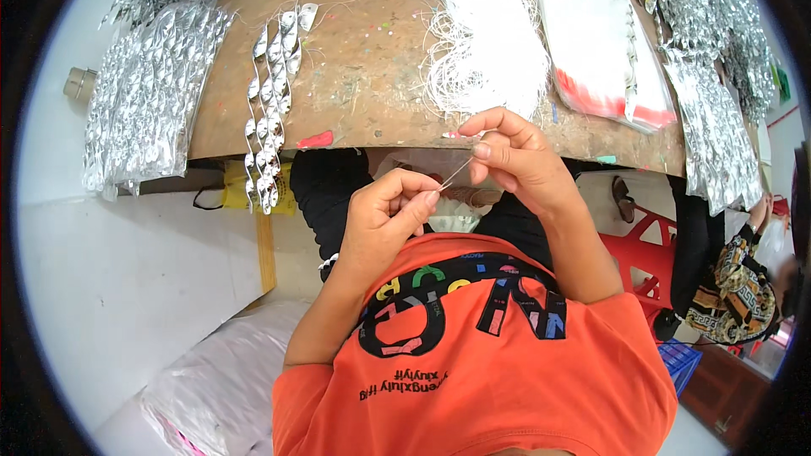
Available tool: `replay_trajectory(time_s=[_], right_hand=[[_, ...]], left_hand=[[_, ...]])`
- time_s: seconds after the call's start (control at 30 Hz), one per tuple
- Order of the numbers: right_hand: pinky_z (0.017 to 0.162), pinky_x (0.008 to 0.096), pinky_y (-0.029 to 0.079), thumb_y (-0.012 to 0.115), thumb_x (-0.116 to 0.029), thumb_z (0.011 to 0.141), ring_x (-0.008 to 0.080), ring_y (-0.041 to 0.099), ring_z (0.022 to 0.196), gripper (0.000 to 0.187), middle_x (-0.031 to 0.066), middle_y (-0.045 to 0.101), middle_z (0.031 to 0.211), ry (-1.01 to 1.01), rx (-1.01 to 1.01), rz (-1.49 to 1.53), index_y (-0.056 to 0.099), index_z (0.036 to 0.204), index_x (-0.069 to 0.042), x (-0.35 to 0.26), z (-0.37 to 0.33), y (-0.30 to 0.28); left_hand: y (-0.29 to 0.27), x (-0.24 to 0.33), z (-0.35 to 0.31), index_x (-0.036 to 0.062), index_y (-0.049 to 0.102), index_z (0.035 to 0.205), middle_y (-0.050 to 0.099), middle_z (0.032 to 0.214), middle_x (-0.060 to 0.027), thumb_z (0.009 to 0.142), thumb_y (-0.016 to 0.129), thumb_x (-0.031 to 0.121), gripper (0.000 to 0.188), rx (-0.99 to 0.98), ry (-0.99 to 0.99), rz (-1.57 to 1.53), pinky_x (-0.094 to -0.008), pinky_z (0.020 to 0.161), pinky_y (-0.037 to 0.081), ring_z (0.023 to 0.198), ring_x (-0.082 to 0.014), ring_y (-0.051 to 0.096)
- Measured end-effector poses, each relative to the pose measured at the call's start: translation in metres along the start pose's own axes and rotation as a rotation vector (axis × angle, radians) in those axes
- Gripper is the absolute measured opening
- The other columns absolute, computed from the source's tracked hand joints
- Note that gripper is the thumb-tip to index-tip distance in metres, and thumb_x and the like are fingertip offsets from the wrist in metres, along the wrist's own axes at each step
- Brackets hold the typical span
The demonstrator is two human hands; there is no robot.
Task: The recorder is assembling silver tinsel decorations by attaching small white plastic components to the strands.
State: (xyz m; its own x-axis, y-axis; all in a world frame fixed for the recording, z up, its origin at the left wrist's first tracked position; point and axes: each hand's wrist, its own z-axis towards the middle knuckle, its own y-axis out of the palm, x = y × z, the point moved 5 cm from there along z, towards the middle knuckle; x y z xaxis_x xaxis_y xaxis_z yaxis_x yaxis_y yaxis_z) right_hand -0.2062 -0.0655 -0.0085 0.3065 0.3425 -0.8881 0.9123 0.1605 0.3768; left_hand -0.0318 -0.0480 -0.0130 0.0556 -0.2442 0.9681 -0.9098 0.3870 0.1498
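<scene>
My left hand (384, 213) is closed, with thumb and forefinger pinching one end of a thin pale string (457, 172). My right hand (525, 162) pinches the string's other end between thumb and forefinger. It is pulled taut between the two hands, over my lap and just off the table's near edge. A bundle of white strings (483, 42) lies on the table beyond my right hand. Silver twisted spiral strips (272, 93) lie to the left, with their lower ends hanging over the edge.
The brown worktable (363, 59) curves ahead. Packed silver spirals lie in clear bags at left (148, 101) and right (714, 127). Clear plastic bags with a red band (591, 34) lie right of the strings. A red stool (646, 253) and another person (735, 287) are at the right.
</scene>
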Motion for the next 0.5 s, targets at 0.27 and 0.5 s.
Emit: replay_trajectory(time_s=[0.27, 0.5], right_hand=[[0.054, 0.0241, 0.041, 0.062, -0.005, 0.077, 0.0118, 0.052, 0.063, 0.021, 0.0041, 0.061, 0.078, -0.591, 0.228, -0.955, 0.062, 0.098, -0.003, -0.040, -0.018, 0.012], [0.062, 0.0299, 0.042, 0.068, -0.002, 0.069, 0.0202, 0.054, 0.066, 0.022, 0.0046, 0.058, 0.076, -0.795, 0.106, -1.218, 0.064, 0.090, -0.007, -0.037, -0.026, 0.047]], left_hand=[[-0.004, 0.007, 0.003, 0.0017, 0.060, 0.089, 0.055, 0.068, 0.0008, 0.085, 0.057, 0.009, 0.009, 0.131, -0.046, 0.093, -0.0152, 0.049, 0.038, 0.057, -0.0023, 0.049], [0.002, 0.008, 0.003, 0.0010, 0.059, 0.088, 0.054, 0.067, 0.0027, 0.085, 0.057, 0.007, 0.007, 0.140, 0.062, 0.183, -0.0149, 0.050, 0.036, 0.057, -0.0006, 0.045]])
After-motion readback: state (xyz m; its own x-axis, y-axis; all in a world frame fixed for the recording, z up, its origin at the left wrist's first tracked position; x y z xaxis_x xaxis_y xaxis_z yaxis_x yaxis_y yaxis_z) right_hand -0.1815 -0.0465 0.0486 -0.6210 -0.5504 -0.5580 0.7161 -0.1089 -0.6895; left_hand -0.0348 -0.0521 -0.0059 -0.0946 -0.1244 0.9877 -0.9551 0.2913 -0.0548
